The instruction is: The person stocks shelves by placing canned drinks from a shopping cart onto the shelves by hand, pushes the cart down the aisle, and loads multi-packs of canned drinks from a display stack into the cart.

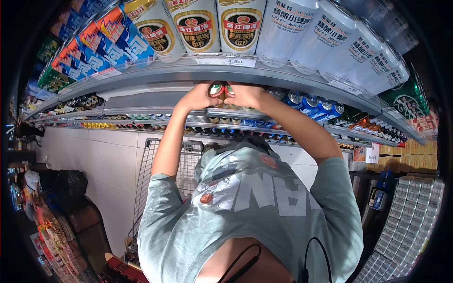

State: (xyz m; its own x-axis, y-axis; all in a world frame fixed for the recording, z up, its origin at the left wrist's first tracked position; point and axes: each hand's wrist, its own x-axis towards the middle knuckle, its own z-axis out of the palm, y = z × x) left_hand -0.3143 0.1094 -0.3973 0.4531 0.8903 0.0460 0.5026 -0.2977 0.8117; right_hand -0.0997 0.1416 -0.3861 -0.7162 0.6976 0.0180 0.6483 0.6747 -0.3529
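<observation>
The person's L hand [196, 97] and R hand [250, 95] reach in under the upper shelf [155, 74], each on its own small container: L bottle [216, 88] and R bottle [230, 89], side by side just below the shelf's front edge, tops facing up twd the camera. Both show a round green-&-white top w/ red round it; bodies mostly hidden, so "bottle" is a best guess, cld be a can. Handling, as a judgement: prob. full, so moderately heavy for their size; stiff-walled, smooth, maybe slick if chilled or damp; if glass, breakable & apt to clink vs each other. Best hold is prob. round the upper body just under the top, thumb on near side, fingers opposite, w/ care for the low clearance overhead. Grip: both hands look closed round their containers, L thumb across the near side of its one, R hand curled in from the other side, opened abt as wide as the container, no more. Far fingertips hidden; can't tell how hard either squeezes, nor whether the bases are lifted. Blue cans [309, 102] stand to the R of the R hand; white-&-gold cans [196, 28] stand on the shelf above.
</observation>
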